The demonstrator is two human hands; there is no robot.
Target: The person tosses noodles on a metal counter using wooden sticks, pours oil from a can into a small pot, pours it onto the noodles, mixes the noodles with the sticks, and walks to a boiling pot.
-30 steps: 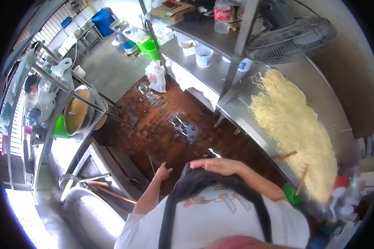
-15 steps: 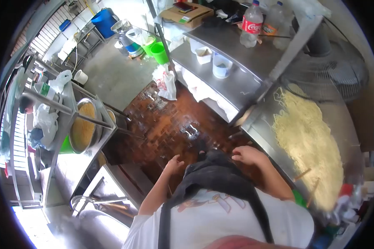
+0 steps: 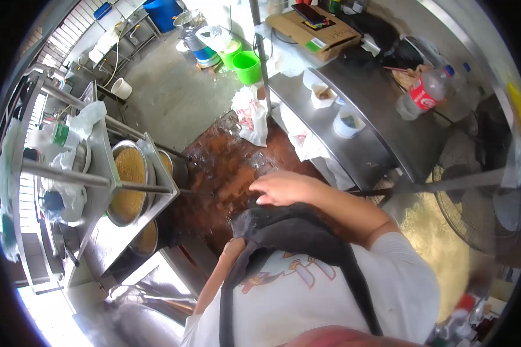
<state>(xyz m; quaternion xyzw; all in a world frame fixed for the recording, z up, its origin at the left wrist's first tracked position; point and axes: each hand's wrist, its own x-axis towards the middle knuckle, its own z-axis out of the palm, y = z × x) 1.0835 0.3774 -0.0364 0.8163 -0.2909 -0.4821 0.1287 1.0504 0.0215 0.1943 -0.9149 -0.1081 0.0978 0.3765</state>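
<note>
My right hand (image 3: 281, 188) reaches across in front of my waist, just above the black apron (image 3: 298, 231). Its fingers point left with the thumb apart, and nothing shows in them. At the apron's left edge is my left hand (image 3: 234, 247), touching or very near the cloth. The apron hides its fingers, so I cannot tell whether it holds the fabric. Below both hands lies the wet reddish-brown tiled floor (image 3: 214, 173).
Left, a metal rack (image 3: 147, 199) holds a large bowl of yellowish-brown food (image 3: 127, 185). Right stands a steel shelf unit (image 3: 353, 104) with a plastic bottle (image 3: 425, 92). Noodles (image 3: 431, 243) lie behind a fan (image 3: 469, 185). A white bag (image 3: 252, 115) sits on the floor.
The view has turned to the right. My right hand has moved left across my waist, and my left hand has drawn in to the apron's edge, its fingers now hidden.
</note>
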